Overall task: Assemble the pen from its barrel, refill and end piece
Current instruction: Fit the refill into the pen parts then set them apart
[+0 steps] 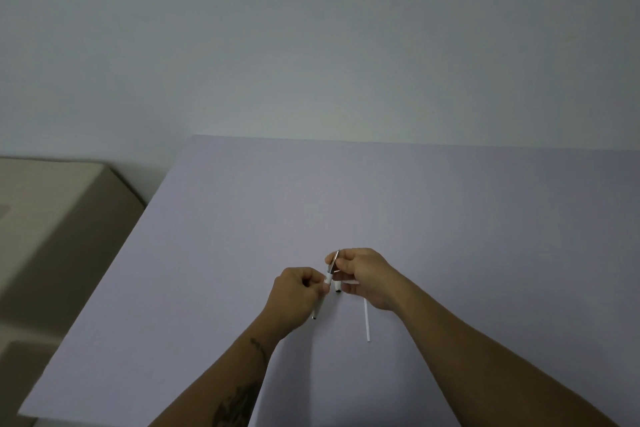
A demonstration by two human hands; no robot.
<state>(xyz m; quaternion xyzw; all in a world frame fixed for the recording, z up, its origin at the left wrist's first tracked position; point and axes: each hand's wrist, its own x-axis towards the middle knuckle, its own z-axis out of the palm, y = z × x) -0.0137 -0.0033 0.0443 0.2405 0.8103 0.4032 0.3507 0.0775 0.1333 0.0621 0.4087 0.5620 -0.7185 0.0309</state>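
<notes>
Pen barrel is sitting pinched in the left hand, low centre; the right hand, at its 2 o'clock, is gripping the clipped end piece; the refill is lying at 4 o'clock, likely needing insertion first.

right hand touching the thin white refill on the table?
Cannot tell. In the head view the refill runs up under the right hand, which hides its upper end; no clear contact or gap shows there.

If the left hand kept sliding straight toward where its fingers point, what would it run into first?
Most likely the right hand: the left hand points right, its fingertips nearly meeting the pen piece held there. Depth is unclear.
</notes>
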